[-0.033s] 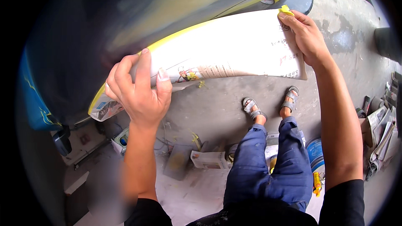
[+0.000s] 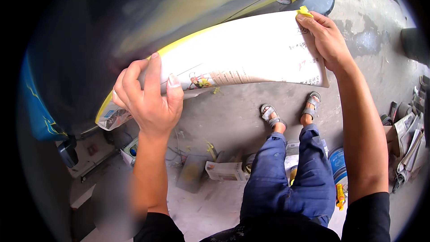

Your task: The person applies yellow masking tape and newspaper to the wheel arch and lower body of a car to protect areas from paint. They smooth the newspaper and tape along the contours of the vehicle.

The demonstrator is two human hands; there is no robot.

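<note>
A sheet of newspaper point(image 2: 242, 54), edged along the top with yellow masking tape point(image 2: 192, 37), stretches across the lower side of a dark, patchy car body panel point(image 2: 148, 13). My left hand point(image 2: 150, 96) rests on the paper's left part, its index fingertip at the taped edge. Thumb and fingers are apart; the tips of the other fingers are partly hidden. At the far right corner, my right hand point(image 2: 329, 40) pinches the paper and a crumpled yellow tape end between thumb and fingers. The paper's right end hangs away from the panel.
A blue-rimmed bucket point(image 2: 338, 163) and a yellow tube point(image 2: 340, 196) are beside my legs. Piled papers point(image 2: 410, 141) lie at the right, below a dark bin point(image 2: 414, 45). A cardboard box point(image 2: 224, 170) and tape scraps are on the floor behind me.
</note>
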